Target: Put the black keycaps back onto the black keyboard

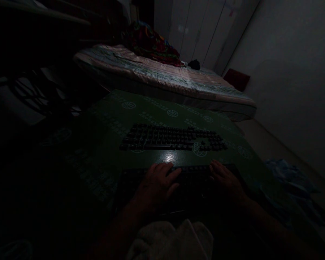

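A dark keyboard (pixel 189 198) lies on the green tabletop close to me, its surface hard to make out in the dim light. Over its left half rests my left hand (pixel 158 184), fingers spread and nothing visible in them. My right hand (pixel 227 180) lies at the keyboard's right part, fingers stretched towards the far edge and close together, with no object showing in them. Beyond the keyboard, loose black keycaps (pixel 168 137) are laid out on the table in rows like a keyboard. Below my hands is a bunched pale cloth (pixel 170 240).
The green tabletop (pixel 94 144) carries white globe prints and lettering. Past it stands a bed (pixel 162 74) with a striped sheet and a dark red patterned blanket (pixel 151 43). Bluish cloth (pixel 289 175) lies to the right, and a pale wall (pixel 295 86) rises there.
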{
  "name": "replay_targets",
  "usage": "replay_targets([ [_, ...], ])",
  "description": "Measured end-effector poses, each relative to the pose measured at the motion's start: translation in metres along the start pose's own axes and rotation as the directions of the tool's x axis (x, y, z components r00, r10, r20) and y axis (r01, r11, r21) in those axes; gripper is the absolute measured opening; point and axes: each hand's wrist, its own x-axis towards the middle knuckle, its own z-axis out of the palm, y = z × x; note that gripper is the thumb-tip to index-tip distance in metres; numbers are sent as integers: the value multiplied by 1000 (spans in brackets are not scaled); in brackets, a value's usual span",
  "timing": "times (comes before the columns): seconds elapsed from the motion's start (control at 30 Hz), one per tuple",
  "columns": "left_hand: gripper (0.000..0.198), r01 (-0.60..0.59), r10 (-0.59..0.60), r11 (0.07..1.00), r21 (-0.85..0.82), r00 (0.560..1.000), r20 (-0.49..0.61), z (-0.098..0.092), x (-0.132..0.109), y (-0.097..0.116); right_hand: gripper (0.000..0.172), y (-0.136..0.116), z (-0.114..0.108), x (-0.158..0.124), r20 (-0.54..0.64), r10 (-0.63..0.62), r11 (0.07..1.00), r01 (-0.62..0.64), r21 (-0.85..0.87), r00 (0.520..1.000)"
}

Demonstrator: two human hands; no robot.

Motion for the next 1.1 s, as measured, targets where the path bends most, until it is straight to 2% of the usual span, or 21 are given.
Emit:
replay_targets([
  [0.33,40,1,-1,1000,6,1000,2,-1,0,1,30,-3,7,-4,25,89,996,-89,-4,996],
  [0.5,39,-14,14,1000,6,1000,-12,3,-1,-2,30,-5,8,-3,1,76,997,-76,3,997],
  [0.73,39,-18,18,1000,0,999,-42,-2,-1,1,30,-4,7,-8,25,199,966,-201,166,980],
  [0.83,40,-3,3,1000,-16,1000,-21,-5,0,2,29,5,2,-6,13,292,923,-285,260,956],
  [0.97,40,12,-12,999,-34,1000,13,-6,1,2,26,28,-6,8,-49,328,894,-294,337,943],
  [1.1,40,29,-28,999,-38,999,23,-5,-1,1,23,53,-11,34,10,356,866,-334,373,934],
])
